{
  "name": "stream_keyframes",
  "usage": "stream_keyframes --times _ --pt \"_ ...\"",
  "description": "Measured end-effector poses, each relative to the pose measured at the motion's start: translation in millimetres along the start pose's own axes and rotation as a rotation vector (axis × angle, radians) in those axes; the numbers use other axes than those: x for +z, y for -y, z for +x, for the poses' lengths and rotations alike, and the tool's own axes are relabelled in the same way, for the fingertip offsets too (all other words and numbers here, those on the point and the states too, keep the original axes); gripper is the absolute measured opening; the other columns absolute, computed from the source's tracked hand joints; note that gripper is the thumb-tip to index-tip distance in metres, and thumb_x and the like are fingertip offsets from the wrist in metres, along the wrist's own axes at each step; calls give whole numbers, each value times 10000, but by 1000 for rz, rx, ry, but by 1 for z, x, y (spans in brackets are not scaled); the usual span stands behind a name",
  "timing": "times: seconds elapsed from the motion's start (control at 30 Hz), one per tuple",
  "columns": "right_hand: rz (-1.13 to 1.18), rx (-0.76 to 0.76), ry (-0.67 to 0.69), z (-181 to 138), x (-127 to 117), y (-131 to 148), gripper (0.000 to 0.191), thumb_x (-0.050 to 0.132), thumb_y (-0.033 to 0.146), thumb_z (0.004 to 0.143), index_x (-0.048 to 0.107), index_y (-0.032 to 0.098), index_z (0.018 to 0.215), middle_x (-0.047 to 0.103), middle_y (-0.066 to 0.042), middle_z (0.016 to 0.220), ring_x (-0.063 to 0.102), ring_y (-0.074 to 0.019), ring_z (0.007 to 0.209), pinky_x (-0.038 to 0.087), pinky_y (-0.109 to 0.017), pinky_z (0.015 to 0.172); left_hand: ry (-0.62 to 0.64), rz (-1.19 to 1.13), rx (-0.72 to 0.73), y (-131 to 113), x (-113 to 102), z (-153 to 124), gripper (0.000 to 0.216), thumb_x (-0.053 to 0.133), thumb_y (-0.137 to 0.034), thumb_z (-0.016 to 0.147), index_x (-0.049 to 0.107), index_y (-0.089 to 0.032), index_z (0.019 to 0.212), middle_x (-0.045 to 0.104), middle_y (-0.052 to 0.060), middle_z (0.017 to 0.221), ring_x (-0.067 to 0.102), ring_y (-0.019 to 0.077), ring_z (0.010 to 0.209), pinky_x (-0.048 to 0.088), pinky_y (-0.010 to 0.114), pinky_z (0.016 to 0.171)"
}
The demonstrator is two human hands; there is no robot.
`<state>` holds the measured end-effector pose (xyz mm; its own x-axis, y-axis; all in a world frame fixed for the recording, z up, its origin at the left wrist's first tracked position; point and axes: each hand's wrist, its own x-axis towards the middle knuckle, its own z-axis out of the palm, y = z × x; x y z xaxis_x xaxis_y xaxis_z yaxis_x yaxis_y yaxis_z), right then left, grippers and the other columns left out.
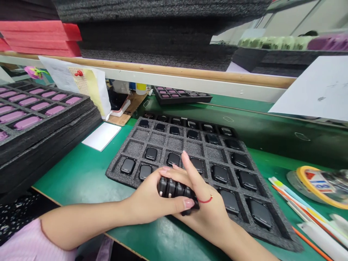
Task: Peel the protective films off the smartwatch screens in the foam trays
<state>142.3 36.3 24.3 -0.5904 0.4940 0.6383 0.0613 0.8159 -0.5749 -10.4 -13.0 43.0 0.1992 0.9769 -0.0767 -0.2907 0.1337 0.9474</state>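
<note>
A row of black smartwatch cases [174, 188], pressed side by side, sits between my two hands just above the near edge of a foam tray. My left hand [146, 203] wraps around the row from the left, its thumb lying along the near side. From the right, my right hand [209, 206] cups the same row, with one finger pointing up and a red string on it. The dark grey foam tray [133, 148] below holds more watch cases [260, 214] in its pockets; some middle pockets show bare foam. My hands hide part of its front rows.
Stacked foam trays with purple pieces [27, 122] stand at left, beside a white paper pad [102, 136]. A shelf edge [163, 70] crosses above, loaded with black foam. At right lie a yellow-rimmed tape roll [312, 186] and several pens [307, 214].
</note>
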Motion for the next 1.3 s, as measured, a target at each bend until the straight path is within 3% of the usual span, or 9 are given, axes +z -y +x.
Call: stream_keyframes --times 0.2,0.4,0.57,0.73,0.87,1.0,1.3 --pt "61 39 -27 0 1 -2 967 718 192 891 95 259 1629 682 -52 1304 666 -193 1200 488 -390 1160 18 -2 21 0 -1 1 420 837 -244 739 568 -168 1053 639 60 1087 619 217 1082 506 374 963" --pt "62 54 -12 0 -2 -5 931 702 201 902 124 296 1625 692 -58 1290 668 -236 1204 499 -451 1145 48 41 -52 0 -3 1 515 842 -236 706 551 -157 1123 622 89 1120 603 258 1098 482 428 974" --pt "78 129 -33 1 -2 -4 877 726 194 879 240 309 1599 542 -85 1481 634 -275 1239 523 -443 1122 69 6 -95 1 -2 0 642 846 -247 677 465 -178 1189 630 87 1068 638 290 1035 482 490 949" --pt "84 85 -37 4 0 -3 952 721 188 883 132 310 1621 667 -50 1335 659 -235 1214 516 -416 1133 2 64 -52 0 -1 1 455 729 -233 744 503 -186 1136 613 63 1054 605 281 1093 459 468 990" --pt "81 104 -36 4 0 -3 947 712 189 889 126 310 1622 691 -42 1295 654 -232 1221 515 -418 1132 -12 104 -66 1 0 2 560 735 -219 682 468 -195 1173 613 37 982 617 278 1041 471 464 955" --pt "71 94 -41 3 2 -4 925 693 194 904 121 304 1624 664 -63 1337 661 -241 1209 520 -427 1125 -26 134 -48 4 0 2 531 733 -222 709 472 -191 1169 624 46 1009 625 258 1004 482 442 925" --pt "108 112 -43 4 3 -6 956 726 186 877 138 314 1619 675 -40 1323 656 -223 1219 488 -405 1151 5 102 -73 2 -2 1 556 724 -204 706 455 -201 1193 629 57 1072 620 274 1074 492 432 925"
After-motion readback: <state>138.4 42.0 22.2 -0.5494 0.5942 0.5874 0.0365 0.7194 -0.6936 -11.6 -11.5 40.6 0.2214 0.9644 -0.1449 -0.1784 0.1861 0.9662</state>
